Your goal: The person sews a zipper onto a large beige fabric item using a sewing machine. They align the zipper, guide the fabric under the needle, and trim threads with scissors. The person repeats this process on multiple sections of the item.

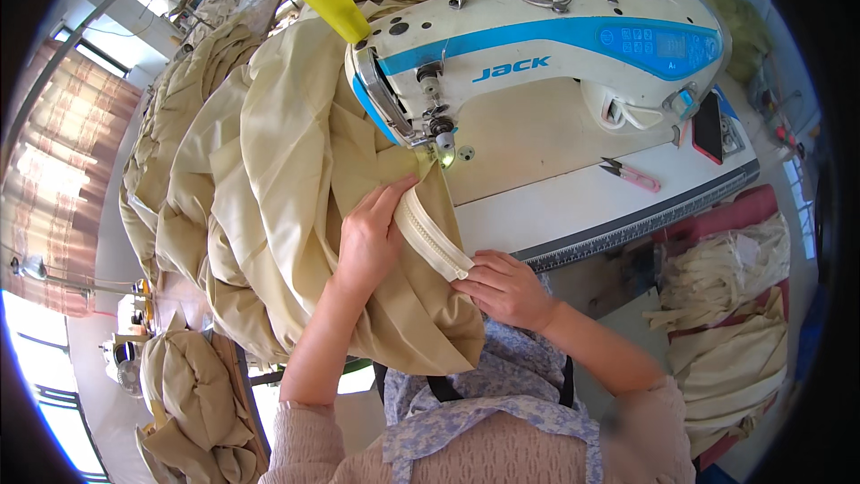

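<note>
Mid-view, our right hand (509,289) pinches the lower end of the pale zip (428,233); at nine o'clock from it, our left hand (370,231) lies on the beige cloth (282,179), fingers together, and we cannot tell whether it pinches. Blue lettering marks the sewing machine (555,43) at one o'clock; at two, its panel (658,47) is too small to read. Our fingers partly hide the zip's ends.

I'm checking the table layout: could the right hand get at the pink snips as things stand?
Probably yes: the snips lie uncovered on the table, and nothing blocks the way from the right hand, though that hand pinches the zipper.
</note>
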{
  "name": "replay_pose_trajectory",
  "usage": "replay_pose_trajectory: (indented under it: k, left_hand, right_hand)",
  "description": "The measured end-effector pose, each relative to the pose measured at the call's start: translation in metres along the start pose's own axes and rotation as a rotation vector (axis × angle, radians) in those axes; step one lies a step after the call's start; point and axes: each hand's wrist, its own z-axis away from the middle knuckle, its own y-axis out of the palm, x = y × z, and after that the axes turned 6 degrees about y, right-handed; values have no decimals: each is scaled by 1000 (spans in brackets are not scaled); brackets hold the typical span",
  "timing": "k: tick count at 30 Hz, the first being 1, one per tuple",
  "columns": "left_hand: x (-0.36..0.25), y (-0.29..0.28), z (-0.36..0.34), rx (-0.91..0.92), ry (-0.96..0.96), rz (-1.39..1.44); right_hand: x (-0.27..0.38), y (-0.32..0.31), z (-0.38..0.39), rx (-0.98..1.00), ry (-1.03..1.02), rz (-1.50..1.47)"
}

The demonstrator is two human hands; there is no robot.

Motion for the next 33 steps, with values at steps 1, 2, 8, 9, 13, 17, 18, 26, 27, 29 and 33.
replay_pose_trajectory:
  k: [1,2,8,9,13,17,18,26,27,29,33]
  left_hand:
    - [-1,4,-2,-17,48,-23]
    - [-3,10,-1,-1,149,-102]
    - [6,42,27,65,341,-260]
    - [9,42,26,69,344,-266]
    - [9,32,17,103,349,-237]
    - [13,34,12,143,403,-264]
    - [14,34,13,169,420,-291]
    - [20,39,15,135,456,-361]
    - [21,40,15,122,465,-369]
    - [23,39,14,121,481,-358]
    - [30,40,13,99,520,-335]
  right_hand:
    - [-3,-2,-1,5,-28,-21]
    - [-4,-2,-1,-12,-41,-36]
    - [-5,8,-6,-74,-42,-129]
    - [-6,5,-4,-48,-39,-176]
    - [-13,-1,-5,-19,-29,-290]
    - [-15,-2,-7,3,-6,-361]
    - [-15,-1,-6,16,0,-371]
    - [-13,-2,-5,67,54,-373]
    - [-13,-3,-5,82,57,-370]
    - [-9,-8,-9,112,59,-326]
    - [-5,-12,-16,146,40,-246]
